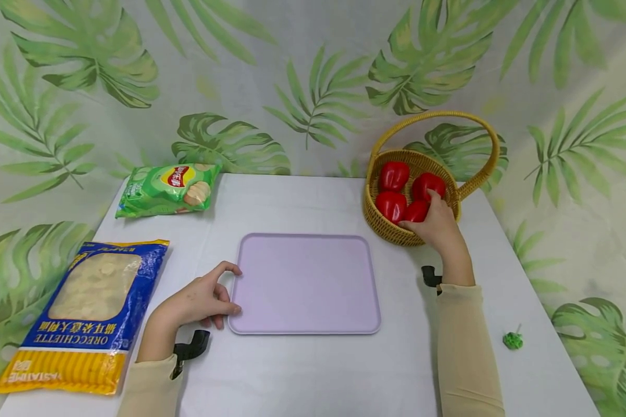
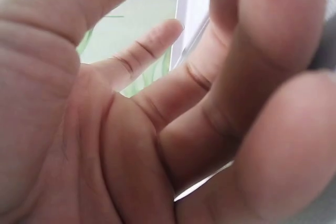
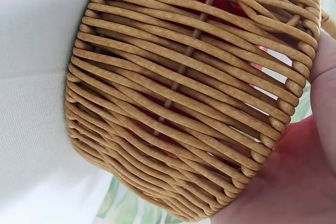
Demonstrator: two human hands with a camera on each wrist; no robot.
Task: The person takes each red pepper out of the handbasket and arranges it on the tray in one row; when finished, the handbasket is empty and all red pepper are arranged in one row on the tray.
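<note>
Nearest the camera were two beige sleeves, the left [image 1: 151, 388] and the right [image 1: 464, 347], which ran in over the pale worktop [image 1: 313, 379]. The right hand [image 1: 438, 225] lay across the near right part of the rim of a wicker basket [image 1: 388, 231], far and right on the worktop, with four glossy red pieces inside. The relation that mattered was there: the lower right piece [image 1: 416, 209] sat just ahead of the palm and to its left, between the thumb and the fingers, while the upper right piece [image 1: 429, 184] lay beyond it, at the fingertips. Thumb and fingers stood apart across the lower piece, but whether they were clamped on it I could not tell, since the right wrist view showed mostly woven wall. The pieces looked roundish, with no clear long axis. The left hand [image 1: 200, 298] was well away from the basket, beyond a lilac tray [image 1: 308, 284] whose long side ran left to right; its thumb and forefinger, spread wide apart, touched the tray's left edge. The right hand was plainly the nearer to the red pieces.
</note>
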